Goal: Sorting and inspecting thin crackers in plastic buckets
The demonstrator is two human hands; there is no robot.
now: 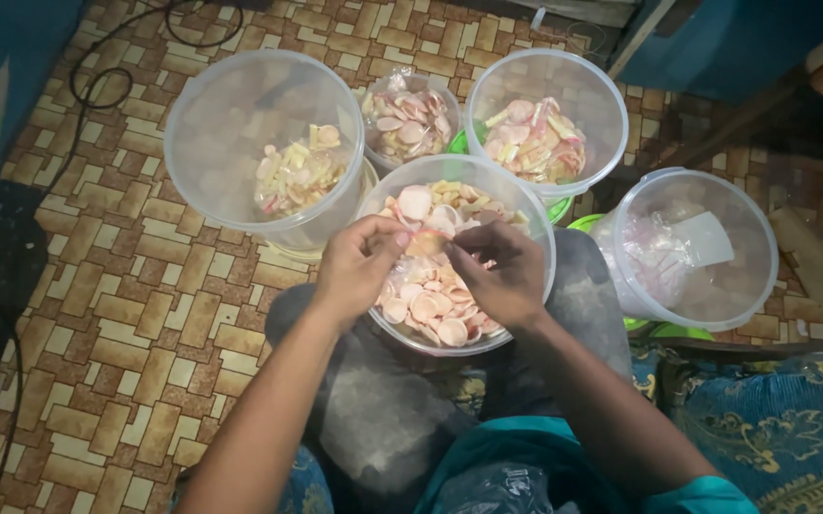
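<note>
Over round tub (526, 205), pinching hands (359, 266)

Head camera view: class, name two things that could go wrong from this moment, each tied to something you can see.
1. The near tub rests on the person's lap, not the floor; it might tip and spill its crackers.
2. The left hand and right hand pinch one thin cracker between them; it could snap.

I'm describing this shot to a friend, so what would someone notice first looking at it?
First, both hands meeting over the clear tub of pink and pale round crackers at centre: left hand and right hand pinching a piece between their fingers. Around it stand more clear tubs, upper left, upper right and right, on the brown patterned floor.
</note>
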